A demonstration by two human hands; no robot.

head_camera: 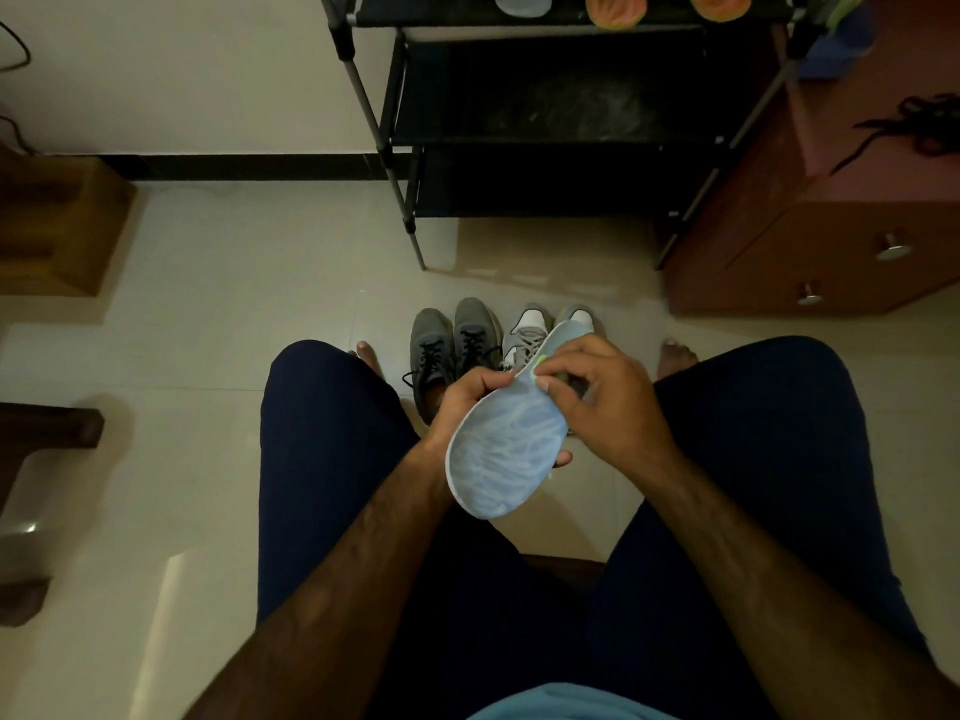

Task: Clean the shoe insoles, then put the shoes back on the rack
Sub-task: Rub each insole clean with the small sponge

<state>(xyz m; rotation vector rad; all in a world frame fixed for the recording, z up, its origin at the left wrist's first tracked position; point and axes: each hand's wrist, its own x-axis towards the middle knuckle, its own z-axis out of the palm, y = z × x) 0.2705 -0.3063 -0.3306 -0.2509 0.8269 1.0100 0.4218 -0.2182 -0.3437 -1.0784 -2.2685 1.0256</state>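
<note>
The person is sitting with both knees apart and is holding a pale blue insole [506,444] in the air between them, above the floor [208,330]. The left hand [467,402] is gripping the insole from beneath, its fingers [563,458] curling round the far edge and the thumb lying along the near edge. The insole is tilting, with its wide end down towards the lap and its narrow end pointing up and away.

The right hand [602,397] is pinching a small yellow-green cloth [543,363] and is pressing it against the upper part of the insole; what the cloth is made of is too small to tell.

Just beyond the hands, two pairs of shoes are standing side by side on the floor: a dark grey pair [452,340] on the left and a light grey and white pair [530,330] on the right, partly hidden behind the insole. Farther back a black shoe rack [561,163] is standing against the wall. On its top shelf two orange insoles [615,10] are lying beside a pale one [522,2]. A reddish-brown cabinet [831,226] with round knobs is standing just beside the rack on the right.
</note>
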